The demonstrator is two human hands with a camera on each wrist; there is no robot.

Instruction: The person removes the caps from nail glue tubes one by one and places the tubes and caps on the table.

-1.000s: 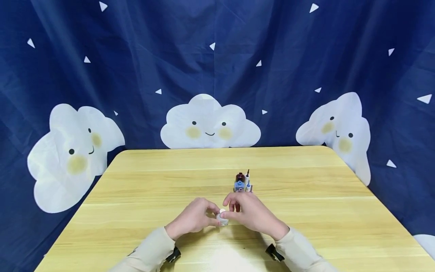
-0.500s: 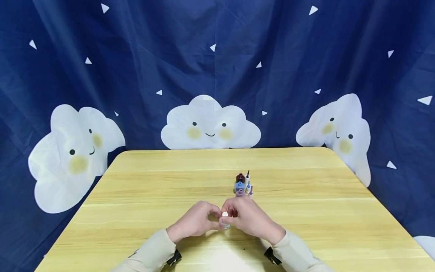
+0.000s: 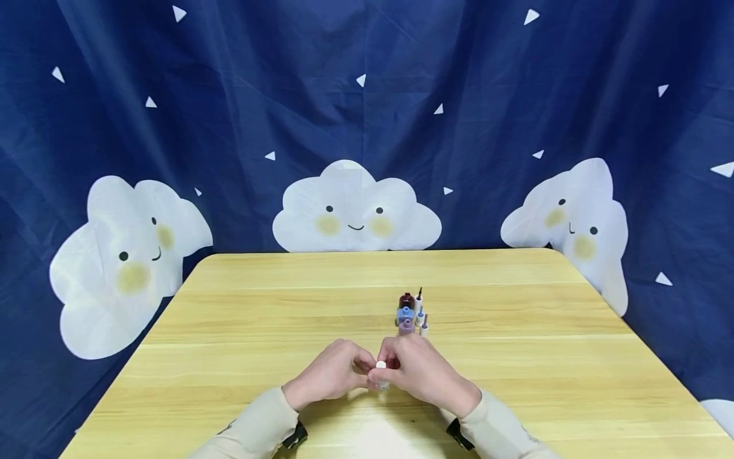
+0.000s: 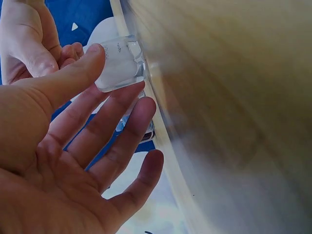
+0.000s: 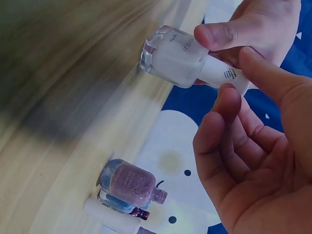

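A small clear glass bottle of white nail polish (image 5: pixel 178 58) stands near the front middle of the table, its white cap (image 5: pixel 219 74) on top. My left hand (image 3: pixel 332 373) grips the bottle's body between thumb and fingers. In the left wrist view the thumb lies across the glass (image 4: pixel 122 66), and the lower fingers spread away from it. My right hand (image 3: pixel 427 366) pinches the cap between thumb and forefinger, the other fingers loosely curled. In the head view both hands cover most of the bottle; only the cap top and some glass show.
Uncapped nail polish bottles stand in a row beyond my right hand: dark red (image 3: pixel 406 302), blue (image 3: pixel 405 315) and purple (image 3: pixel 406 327). Beside them, white caps (image 3: pixel 424 331) stand with brushes pointing up. A dark blue cloud-patterned curtain (image 3: pixel 476 127) hangs behind the wooden table (image 3: pixel 258 306).
My right hand has come down and inward, and its thumb and forefinger now pinch the white cap. The bottle and left hand have shifted slightly right and nearer; the purple bottle has come into view.
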